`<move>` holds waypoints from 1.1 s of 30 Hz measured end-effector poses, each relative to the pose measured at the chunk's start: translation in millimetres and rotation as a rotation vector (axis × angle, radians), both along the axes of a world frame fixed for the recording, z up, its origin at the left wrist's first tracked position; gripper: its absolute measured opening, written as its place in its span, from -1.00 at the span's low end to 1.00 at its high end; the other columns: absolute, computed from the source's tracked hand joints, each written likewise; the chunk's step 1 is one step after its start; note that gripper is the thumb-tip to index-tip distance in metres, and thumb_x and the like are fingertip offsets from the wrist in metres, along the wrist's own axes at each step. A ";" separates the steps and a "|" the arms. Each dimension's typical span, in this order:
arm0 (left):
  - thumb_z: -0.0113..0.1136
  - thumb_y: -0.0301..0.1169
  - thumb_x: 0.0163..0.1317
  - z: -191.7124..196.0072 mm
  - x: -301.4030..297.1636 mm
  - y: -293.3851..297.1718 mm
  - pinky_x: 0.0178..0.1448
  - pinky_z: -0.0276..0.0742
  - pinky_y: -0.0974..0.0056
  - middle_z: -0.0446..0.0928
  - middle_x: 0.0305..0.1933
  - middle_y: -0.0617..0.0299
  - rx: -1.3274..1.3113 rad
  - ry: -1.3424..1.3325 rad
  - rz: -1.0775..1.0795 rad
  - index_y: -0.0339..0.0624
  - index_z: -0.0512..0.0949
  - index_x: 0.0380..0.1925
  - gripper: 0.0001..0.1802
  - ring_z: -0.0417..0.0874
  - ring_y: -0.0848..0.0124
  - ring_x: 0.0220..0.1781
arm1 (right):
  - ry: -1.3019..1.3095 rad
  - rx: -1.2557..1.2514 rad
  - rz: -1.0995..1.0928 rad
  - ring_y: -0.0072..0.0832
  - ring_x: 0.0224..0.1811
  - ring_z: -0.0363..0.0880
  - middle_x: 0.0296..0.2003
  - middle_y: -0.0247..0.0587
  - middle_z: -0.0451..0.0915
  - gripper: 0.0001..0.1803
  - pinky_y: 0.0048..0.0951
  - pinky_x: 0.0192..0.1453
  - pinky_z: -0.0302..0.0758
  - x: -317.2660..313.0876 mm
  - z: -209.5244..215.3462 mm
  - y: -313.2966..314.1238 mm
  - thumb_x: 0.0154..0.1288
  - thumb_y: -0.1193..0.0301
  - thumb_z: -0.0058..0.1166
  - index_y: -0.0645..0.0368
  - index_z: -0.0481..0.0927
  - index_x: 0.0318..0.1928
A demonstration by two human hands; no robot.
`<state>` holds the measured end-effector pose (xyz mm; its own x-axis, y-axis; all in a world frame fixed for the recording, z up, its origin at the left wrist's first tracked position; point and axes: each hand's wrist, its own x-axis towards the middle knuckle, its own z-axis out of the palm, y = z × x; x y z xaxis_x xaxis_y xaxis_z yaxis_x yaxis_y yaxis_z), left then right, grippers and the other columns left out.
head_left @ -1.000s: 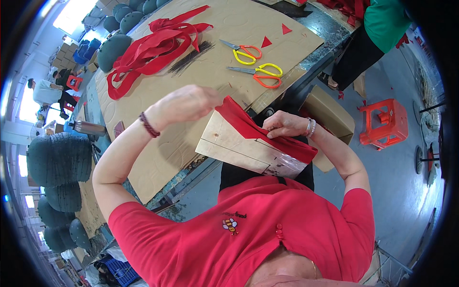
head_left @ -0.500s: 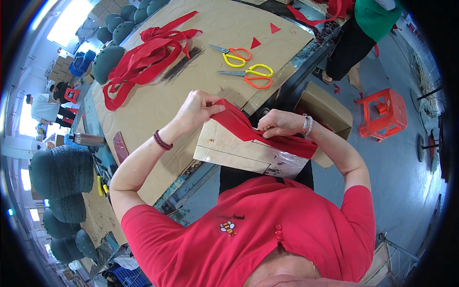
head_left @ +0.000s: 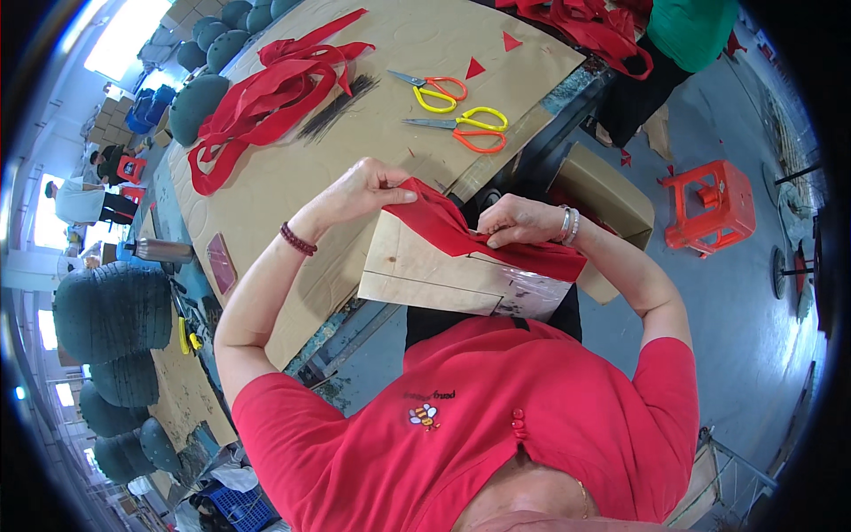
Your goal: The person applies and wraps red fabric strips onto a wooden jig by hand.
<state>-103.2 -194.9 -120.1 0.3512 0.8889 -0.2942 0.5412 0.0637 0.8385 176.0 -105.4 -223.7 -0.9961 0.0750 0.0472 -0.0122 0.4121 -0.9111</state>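
A pale wooden board rests at my lap, tilted, with dark lines on its face and clear plastic at its right end. Red fabric strip lies folded along the board's upper edge. My left hand is closed in a pinch on the strip's left end, near the board's upper left corner. Further right, my right hand pinches the same strip with bent fingers and thumb. What lies right under the right fingertips is hidden. Two pairs of scissors with red and yellow handles lie open on the table beyond my hands.
The cardboard-covered table carries a heap of red strips, black bristle-like pieces and small red triangles. A cardboard box and red stool stand at right. A person in green stands beyond; dark green domes sit left.
Both hands have shifted slightly upward, still pinching the red strip. At the top right, beside the person in green, a bunch of red fabric has come further into view.
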 end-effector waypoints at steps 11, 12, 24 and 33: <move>0.20 -0.51 0.18 12.7 -22.7 -17.4 -0.07 0.57 0.27 0.64 -0.21 -0.06 0.359 0.238 -0.158 -0.31 0.51 0.06 -0.60 0.69 0.18 -0.24 | -0.145 -0.323 0.098 -0.83 -0.52 0.22 -0.59 -0.61 0.34 -0.91 -0.64 -0.46 0.22 -3.9 -13.0 26.3 0.22 0.56 0.16 0.30 0.51 -0.38; 0.20 -0.51 0.18 13.0 -22.4 -17.9 -0.07 0.57 0.27 0.64 -0.21 -0.06 0.348 0.245 -0.162 -0.31 0.51 0.06 -0.60 0.69 0.18 -0.24 | -0.129 -0.322 0.096 -0.83 -0.52 0.22 -0.59 -0.61 0.34 -0.91 -0.64 -0.46 0.22 -3.4 -12.8 23.7 0.22 0.56 0.16 0.30 0.52 -0.37; 0.07 -0.65 -0.03 24.3 -9.0 -30.6 -0.21 0.49 0.06 0.50 -0.38 -0.07 0.622 0.533 -0.438 -0.39 0.51 -0.03 -0.55 0.57 0.01 -0.32 | -0.176 -0.273 0.076 -0.77 -0.47 0.23 -0.57 -0.52 0.34 -0.89 -0.59 -0.40 0.26 -4.3 -18.4 15.8 0.20 0.57 0.18 0.34 0.50 -0.35; 0.09 -0.61 -0.15 12.6 4.5 -35.7 -0.19 0.47 0.08 0.43 -0.40 -0.03 0.709 0.509 -0.460 -0.37 0.49 -0.15 -0.58 0.52 0.02 -0.28 | -0.067 -0.136 0.069 -0.72 -0.47 0.36 -0.56 -0.37 0.48 -0.85 -0.54 -0.36 0.36 -8.8 -10.1 -4.7 0.15 0.52 0.22 0.34 0.56 -0.30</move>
<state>-98.7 -230.6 -107.5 0.6859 0.7265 0.0420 0.6943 -0.6706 0.2614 167.2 -110.1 -233.9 -0.9997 0.0073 -0.0253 0.0263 0.2852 -0.9581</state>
